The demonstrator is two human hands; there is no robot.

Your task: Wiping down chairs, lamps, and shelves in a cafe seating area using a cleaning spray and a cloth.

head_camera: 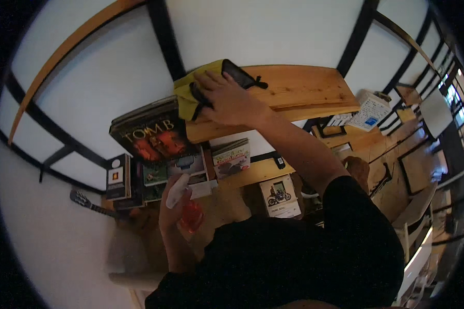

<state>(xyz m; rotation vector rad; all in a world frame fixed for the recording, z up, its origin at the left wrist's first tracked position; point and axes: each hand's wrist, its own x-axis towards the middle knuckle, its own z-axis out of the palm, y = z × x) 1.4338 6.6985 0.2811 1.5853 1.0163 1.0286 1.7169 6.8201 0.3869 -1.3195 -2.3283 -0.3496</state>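
Note:
My right hand [232, 102] reaches across a wooden wall shelf [305, 87] and grips a yellow-green and black fabric pouch [189, 81]. A short black tab hangs from the pouch's right end. The pouch lies at the shelf's left end, against the white wall. Lower down, my left hand [166, 210] holds a spray bottle [191, 216] with a white trigger head and a clear reddish body. Just left of the pouch, a large dark book [150, 135] with a red and orange cover stands with other thin volumes behind it.
Lower shelves carry more books [232, 156], a motorcycle-cover book [280, 197] and a small black object [279, 162]. A guitar headstock [81, 199] leans at the left wall. Black metal uprights [164, 38] run up the wall. Chairs [415, 208] stand at right.

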